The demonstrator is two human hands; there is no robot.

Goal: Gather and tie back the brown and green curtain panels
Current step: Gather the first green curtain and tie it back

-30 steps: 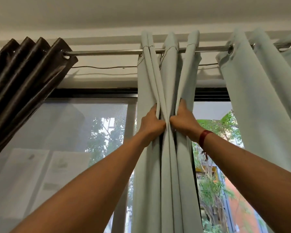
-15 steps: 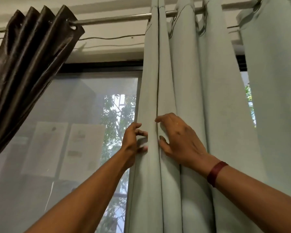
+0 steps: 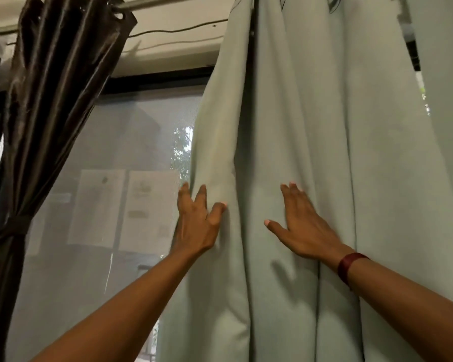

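Note:
A pale green curtain panel [image 3: 311,113] hangs in loose folds from the rod and fills the middle and right. My left hand [image 3: 198,223] rests on its left edge, fingers straight and spread, thumb pressing into a fold. My right hand [image 3: 301,223] lies flat on the cloth a little to the right, fingers spread, a dark red band on its wrist. A brown satin curtain [image 3: 55,74] hangs at the left, gathered and bound by a tie-back [image 3: 15,226] near its middle.
A metal curtain rod [image 3: 152,2] runs along the top, with a thin wire below it. Behind is a mesh window screen [image 3: 102,178] with papers and trees showing through. A second pale green panel [image 3: 445,74] hangs at the far right.
Both hands slid down the green curtain and let go of the pinched folds; they now lie flat and apart. The view dropped and moved closer, and the folds have loosened.

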